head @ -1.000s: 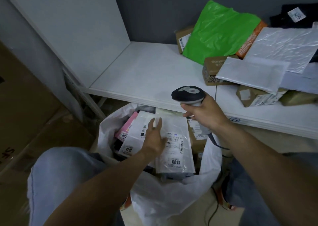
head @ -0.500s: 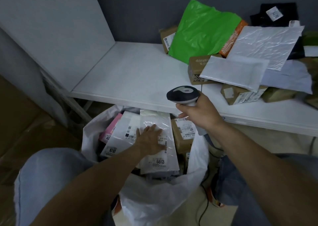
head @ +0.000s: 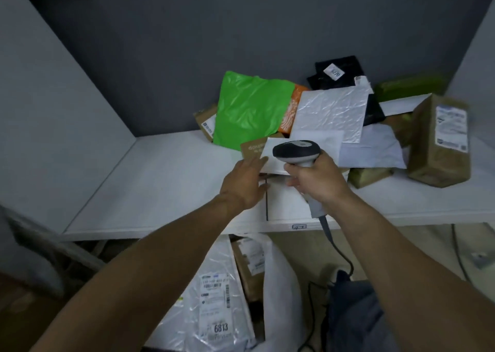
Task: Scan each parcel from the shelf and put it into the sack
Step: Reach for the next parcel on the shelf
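Note:
My right hand [head: 316,180] grips the handle of a grey barcode scanner [head: 296,152] above the white shelf [head: 160,180]. My left hand [head: 245,180] reaches over the shelf with straight fingers and touches the edge of a flat white mailer [head: 302,142] that lies on a small brown box [head: 251,149]. Behind them lies a heap of parcels: a green bag [head: 249,107], a crinkled white bag [head: 332,113], a black bag [head: 337,73]. The white sack [head: 281,292] stands below the shelf, holding a clear-wrapped parcel labelled 6813 [head: 214,303] and a brown box [head: 249,263].
A tall brown box [head: 442,140] with a label stands at the shelf's right end, a smaller olive parcel [head: 369,176] beside it. The scanner's cable [head: 340,252] hangs down to the floor. A grey side panel [head: 53,105] closes the shelf on the left.
My left hand has left the parcel in the sack and risen to the shelf, onto the white mailer. The view has tilted up toward the shelf. The scanner hand has moved over the shelf.

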